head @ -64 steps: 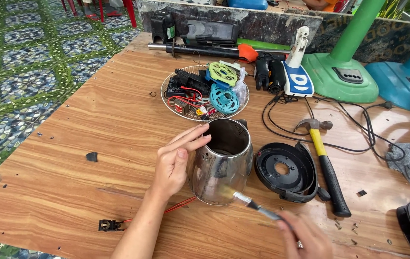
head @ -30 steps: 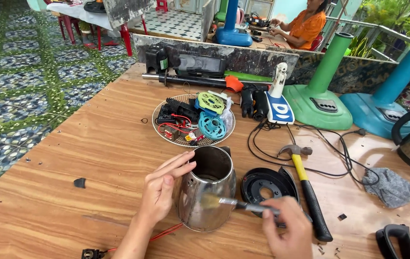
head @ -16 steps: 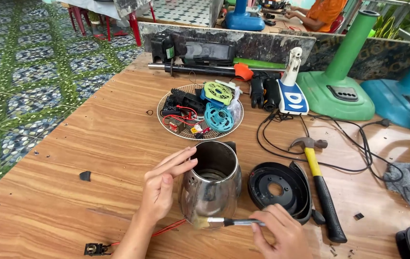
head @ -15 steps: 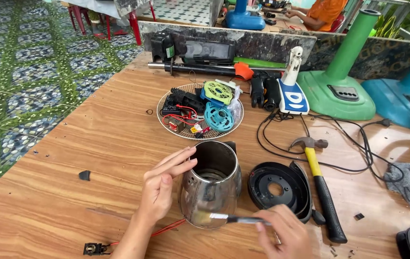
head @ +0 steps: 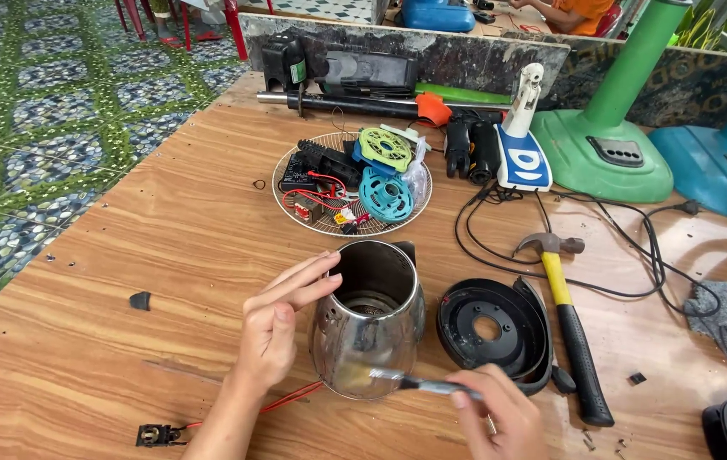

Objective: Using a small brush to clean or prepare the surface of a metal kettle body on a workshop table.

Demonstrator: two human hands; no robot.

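My left hand (head: 274, 328) rests flat against the steel kettle body (head: 369, 319), fingers straight and together, steadying its rim. My right hand (head: 500, 417) pinches a small brush (head: 415, 382), whose bristles have slid from the kettle's near edge onto its lower wall, so the sweeping goes on. Right of the kettle lie the black base ring (head: 493, 328) and a hammer (head: 568, 328) on the desk (head: 168, 238).

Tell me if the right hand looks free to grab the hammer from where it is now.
Probably not right away: the right hand is holding a small brush against the steel kettle body. The hammer lies close beside it, with nothing lying on its handle.
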